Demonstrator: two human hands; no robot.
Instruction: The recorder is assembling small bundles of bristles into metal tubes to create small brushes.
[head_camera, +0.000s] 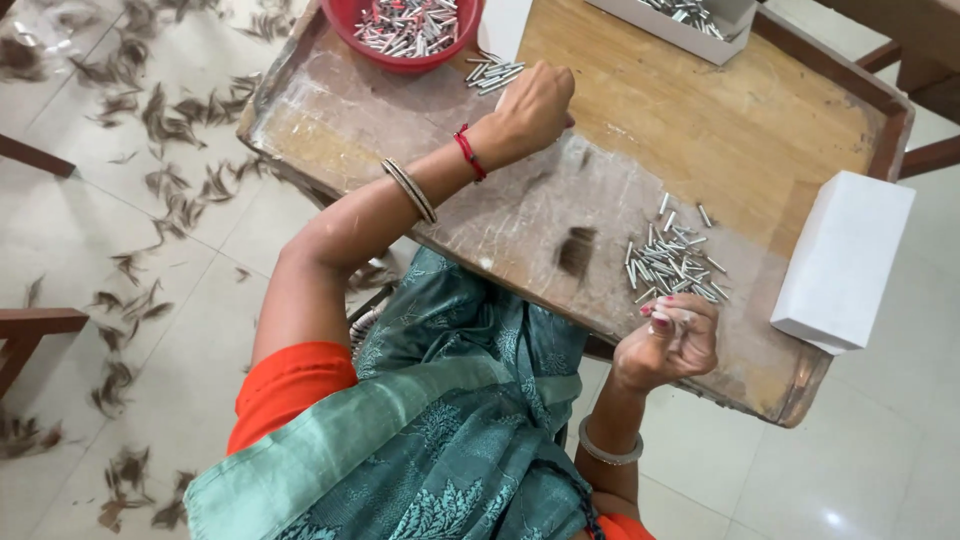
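My left hand reaches across a worn wooden table. Its fingers are curled under beside a small heap of metal tubes, and what they hold is hidden. Near the table's front edge my right hand is closed, with what looks like a small metal tube pinched at the fingertips. Just beyond it lies a loose pile of short silver tubes. A dark tuft of hair lies on the table between my hands.
A red bowl full of metal tubes stands at the far left corner. At the far edge is a white open box holding more tubes. A shut white box overhangs the right side. Many hair tufts litter the tiled floor.
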